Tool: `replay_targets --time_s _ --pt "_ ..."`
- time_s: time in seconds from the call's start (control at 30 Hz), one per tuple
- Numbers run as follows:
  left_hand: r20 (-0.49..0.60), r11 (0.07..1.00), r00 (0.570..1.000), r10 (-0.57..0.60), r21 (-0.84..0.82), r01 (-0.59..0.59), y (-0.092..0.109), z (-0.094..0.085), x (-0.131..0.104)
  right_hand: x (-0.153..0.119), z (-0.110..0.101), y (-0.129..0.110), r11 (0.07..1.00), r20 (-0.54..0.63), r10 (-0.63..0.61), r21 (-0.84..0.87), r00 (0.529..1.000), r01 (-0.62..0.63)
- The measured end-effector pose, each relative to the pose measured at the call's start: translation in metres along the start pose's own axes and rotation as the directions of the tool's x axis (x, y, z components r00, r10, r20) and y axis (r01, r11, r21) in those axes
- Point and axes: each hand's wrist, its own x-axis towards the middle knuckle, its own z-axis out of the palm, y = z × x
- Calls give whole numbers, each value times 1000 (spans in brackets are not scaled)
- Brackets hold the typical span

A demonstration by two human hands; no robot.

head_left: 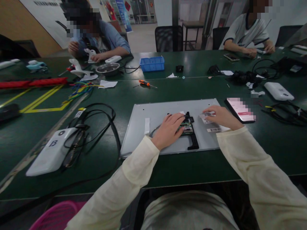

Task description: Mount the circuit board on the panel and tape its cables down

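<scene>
A flat light-grey panel (158, 110), perhaps the back of a screen, lies on the table in front of me. On its middle sit a green circuit board (188, 128) and a black plastic bracket (193, 142). My left hand (169, 129) rests over the board with its fingers stretched out and covers part of it. At the panel's right side my right hand (219, 115) has its fingertips pinched at a small printed label (205, 118); whether the label still sticks to the panel is unclear. Another label strip (213, 130) lies just below it.
A phone (241, 110) lies right of the panel. To the left are a white power bank (51, 151) and black cables (112, 118). Beyond the panel are an orange screwdriver (147, 84) and a blue basket (152, 64). Two people sit across the table.
</scene>
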Motion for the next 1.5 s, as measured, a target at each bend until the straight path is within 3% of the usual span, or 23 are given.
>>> replay_targets --time_s 0.27,0.47,0.57,0.9,1.1,1.23,1.37,1.5 --pt "121 992 988 92 72 -101 3 3 0 -2 0 -8 998 46 52 16 998 -53" --pt "136 982 983 127 119 -144 2 5 -1 2 8 -9 999 -71 44 -16 996 -46" --pt "133 979 982 137 130 -155 2 5 -1 3 14 -9 999 -72 44 -24 996 -45" --pt "157 980 978 135 122 -155 1 6 -1 1 10 -19 992 19 72 102 997 -74" --pt "169 982 977 132 111 -152 2 5 0 -1 5 -19 994 88 51 88 995 -59" --pt "161 983 978 134 105 -152 2 5 1 -6 0 -30 995 138 -1 97 990 -13" --pt "155 982 978 139 105 -156 2 6 0 -13 -1 -51 986 256 -124 137 959 91" --pt "142 981 979 148 108 -164 1 7 0 -17 1 -64 981 302 -181 117 936 152"
